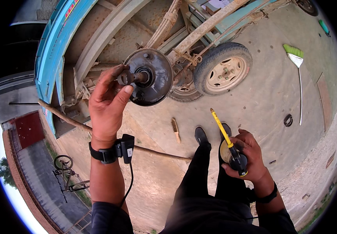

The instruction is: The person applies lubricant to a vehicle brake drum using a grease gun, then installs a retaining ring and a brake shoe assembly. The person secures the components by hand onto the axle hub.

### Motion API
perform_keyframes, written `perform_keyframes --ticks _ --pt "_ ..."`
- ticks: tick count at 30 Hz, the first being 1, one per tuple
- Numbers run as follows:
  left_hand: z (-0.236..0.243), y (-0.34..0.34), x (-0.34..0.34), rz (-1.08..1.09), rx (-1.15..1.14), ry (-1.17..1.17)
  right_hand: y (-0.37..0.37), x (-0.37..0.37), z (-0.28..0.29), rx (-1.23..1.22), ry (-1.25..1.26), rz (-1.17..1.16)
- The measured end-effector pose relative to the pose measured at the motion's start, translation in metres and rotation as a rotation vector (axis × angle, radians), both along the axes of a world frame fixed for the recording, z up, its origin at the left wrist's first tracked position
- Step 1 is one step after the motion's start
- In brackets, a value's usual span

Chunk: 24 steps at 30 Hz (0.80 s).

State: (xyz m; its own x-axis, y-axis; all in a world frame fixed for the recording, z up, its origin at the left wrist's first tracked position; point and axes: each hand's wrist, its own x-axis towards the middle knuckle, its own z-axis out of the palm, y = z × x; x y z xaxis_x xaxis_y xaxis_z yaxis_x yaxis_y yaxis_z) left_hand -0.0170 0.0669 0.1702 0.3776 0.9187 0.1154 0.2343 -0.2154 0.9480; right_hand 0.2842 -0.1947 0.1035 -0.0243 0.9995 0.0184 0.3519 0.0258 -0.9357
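A dark, greasy round metal plate (153, 87) with a short shaft (140, 77) at its centre faces me beneath the blue vehicle. My left hand (108, 97) pinches a dark cylindrical piece (125, 77) at the shaft's outer end between thumb and fingers. Whether this piece is separate from the shaft, I cannot tell. Lower right, my right hand (248, 154) is wrapped round an oil can (226, 153) with a black top. Its long yellow spout (220, 124) points up and away from me, apart from the plate.
A spare-looking wheel (223, 70) stands right of the plate, below the rusty frame (207, 29). On the concrete lie a wire brush (175, 130), a black ring (288, 120) and a green broom (294, 54). A wooden pole (162, 153) passes behind my left forearm. A bicycle (69, 175) is at left.
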Motion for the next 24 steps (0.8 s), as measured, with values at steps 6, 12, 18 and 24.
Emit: perform_keyframes --ticks 6,12,18,24 --pt "-0.005 -0.003 0.001 0.051 -0.08 -0.012 0.0 0.0 0.0 0.006 0.007 0.008" --pt "-0.008 -0.006 0.01 0.069 -0.072 0.014 0.0 0.002 -0.002 -0.008 0.001 0.011" --pt "-0.021 -0.008 0.007 0.148 -0.072 0.16 0.002 0.002 -0.002 -0.005 0.009 0.009" --pt "-0.017 -0.007 0.009 0.198 -0.027 0.391 0.001 0.004 -0.005 0.0 -0.002 0.002"
